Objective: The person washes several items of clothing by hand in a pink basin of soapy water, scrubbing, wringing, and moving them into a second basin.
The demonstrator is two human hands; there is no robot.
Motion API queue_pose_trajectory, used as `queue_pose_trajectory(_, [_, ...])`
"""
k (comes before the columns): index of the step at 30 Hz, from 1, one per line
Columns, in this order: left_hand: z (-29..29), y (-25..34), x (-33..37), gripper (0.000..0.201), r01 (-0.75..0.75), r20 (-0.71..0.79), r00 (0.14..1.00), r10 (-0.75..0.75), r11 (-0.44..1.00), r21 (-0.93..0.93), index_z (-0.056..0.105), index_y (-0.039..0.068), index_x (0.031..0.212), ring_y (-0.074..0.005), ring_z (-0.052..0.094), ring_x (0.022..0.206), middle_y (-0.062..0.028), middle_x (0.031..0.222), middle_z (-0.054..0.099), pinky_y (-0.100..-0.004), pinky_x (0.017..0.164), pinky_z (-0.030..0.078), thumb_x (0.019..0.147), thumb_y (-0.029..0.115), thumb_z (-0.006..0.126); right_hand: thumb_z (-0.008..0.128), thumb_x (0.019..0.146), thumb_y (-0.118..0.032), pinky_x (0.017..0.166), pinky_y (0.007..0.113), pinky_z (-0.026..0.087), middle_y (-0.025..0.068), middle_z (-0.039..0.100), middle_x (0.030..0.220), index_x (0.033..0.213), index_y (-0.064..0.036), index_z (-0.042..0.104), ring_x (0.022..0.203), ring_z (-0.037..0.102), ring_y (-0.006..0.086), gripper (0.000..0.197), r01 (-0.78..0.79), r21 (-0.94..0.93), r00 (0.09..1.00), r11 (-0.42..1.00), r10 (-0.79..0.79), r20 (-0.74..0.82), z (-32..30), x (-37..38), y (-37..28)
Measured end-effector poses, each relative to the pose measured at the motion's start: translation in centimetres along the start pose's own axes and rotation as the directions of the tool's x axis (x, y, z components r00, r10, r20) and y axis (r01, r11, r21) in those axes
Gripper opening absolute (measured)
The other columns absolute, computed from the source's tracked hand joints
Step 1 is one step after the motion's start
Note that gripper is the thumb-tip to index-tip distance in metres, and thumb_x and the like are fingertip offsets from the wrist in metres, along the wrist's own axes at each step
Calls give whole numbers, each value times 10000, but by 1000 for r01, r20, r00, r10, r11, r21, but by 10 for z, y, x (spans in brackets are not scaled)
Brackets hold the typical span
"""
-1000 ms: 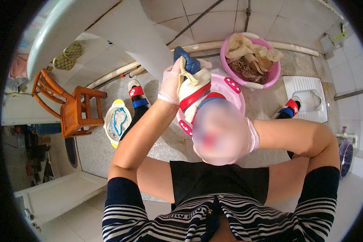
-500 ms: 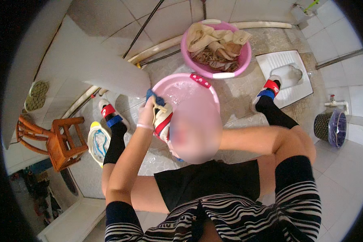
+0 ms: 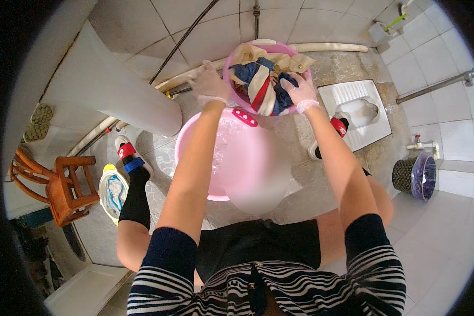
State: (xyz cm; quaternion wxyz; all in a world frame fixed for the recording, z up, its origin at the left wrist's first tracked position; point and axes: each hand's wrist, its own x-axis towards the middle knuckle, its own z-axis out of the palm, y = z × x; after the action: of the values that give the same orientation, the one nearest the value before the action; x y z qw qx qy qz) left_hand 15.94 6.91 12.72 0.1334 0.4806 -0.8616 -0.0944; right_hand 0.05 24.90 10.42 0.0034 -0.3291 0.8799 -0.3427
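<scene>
A blue, white and red garment [image 3: 260, 87] lies bundled on top of beige and brown clothes [image 3: 295, 61] in the far pink tub [image 3: 230, 88]. Over the tub's right side, my right hand [image 3: 300, 91], in a clear glove, has its fingers closed on the garment's dark blue part. My left hand [image 3: 208, 87], gloved likewise, is off the tub's left side with its fingers apart and nothing in them. Nearer me, a pink basin [image 3: 181, 142] holds sudsy water [image 3: 224, 134]; a blurred patch hides its right part.
A squat toilet [image 3: 353, 95] is set in the floor on the right, with a lined waste bin [image 3: 413, 176] beyond it. To the left stand a wooden chair [image 3: 71, 184] and a white-and-yellow basin [image 3: 110, 197]. A thick white pillar [image 3: 142, 100] rises left of the tubs.
Both hands have gone from the near basin to the far tub. The striped garment has come out of the near basin onto the clothes there, and my left hand has let go of it.
</scene>
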Motion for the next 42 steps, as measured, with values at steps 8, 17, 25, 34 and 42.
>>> queue_pose_trajectory(8, [17, -107, -114, 296, 38, 492, 857, 152, 934, -356, 636, 92, 1027, -303, 612, 893, -138, 976, 636, -368, 813, 460, 853, 303, 523, 562, 805, -238, 842, 334, 440, 180, 624, 978, 990, -58, 644, 933, 591, 303, 271, -133, 292, 984, 947, 90, 155, 36, -65, 42])
queue_pose_trajectory(17, [-37, -68, -212, 628, 475, 523, 818, 240, -796, -376, 378, 25, 1296, -340, 365, 1231, -147, 1346, 383, -496, 1041, 271, 850, 452, 496, 545, 857, -279, 741, 342, 475, 78, 652, 864, 928, -33, 639, 841, 618, 219, 273, -449, 541, 833, 711, 114, 541, 72, -157, -45])
queue_pose_trajectory(25, [-111, -50, -217, 679, 369, 355, 879, 317, -925, -87, 384, 28, 1298, -402, 369, 1213, -160, 1335, 395, -533, 1049, 230, 857, 544, 387, 447, 865, -527, 763, 441, 512, 62, 600, 1012, 1122, -123, 525, 879, 607, 212, 486, -937, 346, 345, -47, -273, 898, -33, -150, -148])
queue_pose_trajectory(34, [-105, -14, -243, 739, 586, 239, 789, 566, -810, -18, 252, 120, 1386, -300, 304, 1277, -92, 1429, 262, -502, 1049, 228, 832, 585, 402, 534, 844, -108, 563, 321, 440, 193, 540, 695, 850, -6, 595, 583, 534, 299, 120, 470, 278, 804, 838, -536, 257, -74, -142, -144])
queue_pose_trajectory(42, [-99, -38, -233, 888, 636, 64, 690, 721, -561, -530, 123, 45, 1409, -231, 202, 1331, -114, 1457, 167, -342, 1081, 171, 800, 564, 508, 564, 850, -128, 539, 271, 396, 109, 488, 608, 778, 15, 566, 561, 476, 156, 159, 260, 566, 902, 782, -407, 147, -97, -151, -174])
